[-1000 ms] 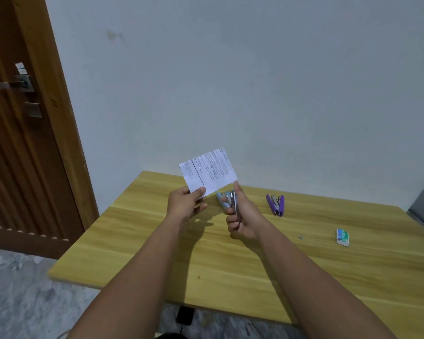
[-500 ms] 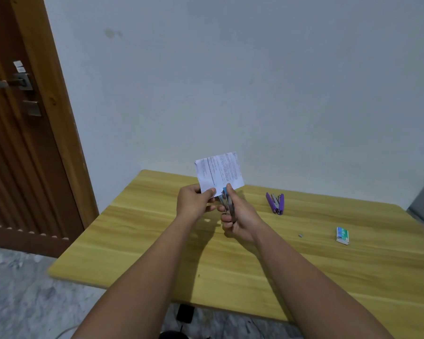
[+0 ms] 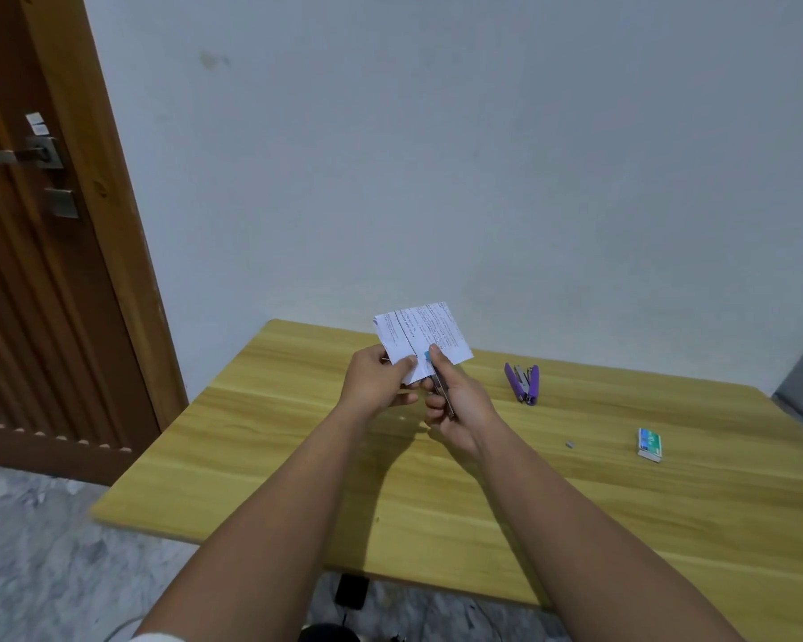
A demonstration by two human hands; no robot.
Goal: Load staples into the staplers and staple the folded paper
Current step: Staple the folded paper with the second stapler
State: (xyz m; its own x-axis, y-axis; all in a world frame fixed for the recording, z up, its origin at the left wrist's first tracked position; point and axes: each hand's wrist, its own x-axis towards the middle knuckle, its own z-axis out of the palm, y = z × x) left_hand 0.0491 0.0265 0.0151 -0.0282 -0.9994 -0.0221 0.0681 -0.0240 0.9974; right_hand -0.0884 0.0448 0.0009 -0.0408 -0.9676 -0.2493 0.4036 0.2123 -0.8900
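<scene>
Both hands meet above the far part of the wooden table (image 3: 297, 456). Left hand (image 3: 374, 382) pinches the lower left corner of the folded paper (image 3: 420, 338) between thumb and curled fingers, holding the printed sheet upright and tilted. Right hand (image 3: 460, 405) is wrapped around a blue stapler (image 3: 439, 379), thumb on top; its front end sits at the paper's lower edge, though whether it is already clamped on the sheet is hard to tell, since the fingers cover most of it. To the right, a purple stapler (image 3: 522, 383) lies open on the tabletop, well apart from the hands. Nearer the right edge lies a small staple box (image 3: 649, 445), and just left of it a tiny grey piece (image 3: 570, 443), likely a strip of staples.
</scene>
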